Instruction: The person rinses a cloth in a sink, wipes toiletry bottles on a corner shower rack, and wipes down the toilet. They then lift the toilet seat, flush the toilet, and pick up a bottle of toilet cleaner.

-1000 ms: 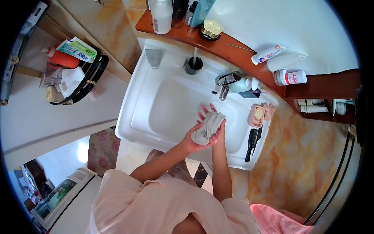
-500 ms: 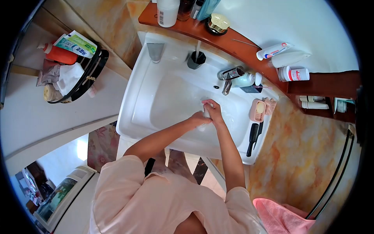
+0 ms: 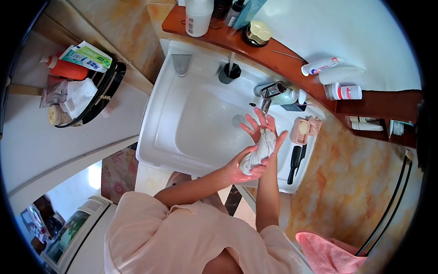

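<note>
One pale cloth [image 3: 262, 150] is bunched into a small lump, and it sits between both hands over the front right part of the sink [image 3: 200, 123]. The left hand [image 3: 237, 168] has its fingers curled round the low end of the cloth, pressing it against the right hand [image 3: 278, 140]. The right hand is palm up with its fingers spread wide apart, and the cloth lies along its palm. The left hand looks wet and shiny.

The work with the cloth seems to be in the middle. The cloth is held up and squashed small, but it is not put down or opened out. I cannot tell how wet it is, or if the tap [image 3: 271, 91] is running.

In the picture from half a second ago, both hands are close together, farther into the sink, and they hide most of the cloth. Now they are nearer the black comb [image 3: 295, 160] and the front rim. The right fingers have opened out, and much more of the cloth shows.
</note>
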`<state>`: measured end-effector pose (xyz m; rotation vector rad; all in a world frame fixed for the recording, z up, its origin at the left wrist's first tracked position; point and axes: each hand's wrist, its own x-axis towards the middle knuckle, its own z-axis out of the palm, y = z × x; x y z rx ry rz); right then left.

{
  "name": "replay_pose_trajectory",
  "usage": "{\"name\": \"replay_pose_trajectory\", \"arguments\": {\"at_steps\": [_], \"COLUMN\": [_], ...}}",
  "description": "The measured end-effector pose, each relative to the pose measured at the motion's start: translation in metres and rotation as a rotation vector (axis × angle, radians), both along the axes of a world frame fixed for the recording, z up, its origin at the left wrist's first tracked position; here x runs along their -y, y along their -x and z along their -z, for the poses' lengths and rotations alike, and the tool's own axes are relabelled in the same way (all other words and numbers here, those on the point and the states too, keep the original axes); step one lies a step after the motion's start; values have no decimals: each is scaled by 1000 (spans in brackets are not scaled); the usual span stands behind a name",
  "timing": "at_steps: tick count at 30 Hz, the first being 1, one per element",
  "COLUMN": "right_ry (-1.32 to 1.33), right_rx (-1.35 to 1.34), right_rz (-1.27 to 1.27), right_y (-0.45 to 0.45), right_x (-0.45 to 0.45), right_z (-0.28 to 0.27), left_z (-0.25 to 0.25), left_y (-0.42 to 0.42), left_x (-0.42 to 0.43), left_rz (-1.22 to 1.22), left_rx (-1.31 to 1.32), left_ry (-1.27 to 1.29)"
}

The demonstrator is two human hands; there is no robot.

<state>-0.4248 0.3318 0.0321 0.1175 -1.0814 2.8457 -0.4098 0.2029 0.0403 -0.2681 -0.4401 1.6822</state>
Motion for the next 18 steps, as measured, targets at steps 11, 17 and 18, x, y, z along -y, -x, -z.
{"name": "replay_pose_trajectory", "arguments": {"at_steps": [11,17,18], "right_ry": [-191,-404,-425], "right_rx": [386,651,674], "right_rz": [14,91,110], "right_y": [-7,1,1], "right_x": [-5,-18,-18], "right_z": [-69,-30,-25], "left_z": [-8,15,17], "left_y": [40,46,44], "left_x": [9,-18,-20], "left_rz": [286,400,377], "left_rx": [-696,-1134,-1199], "left_ry": [68,544,592]}}
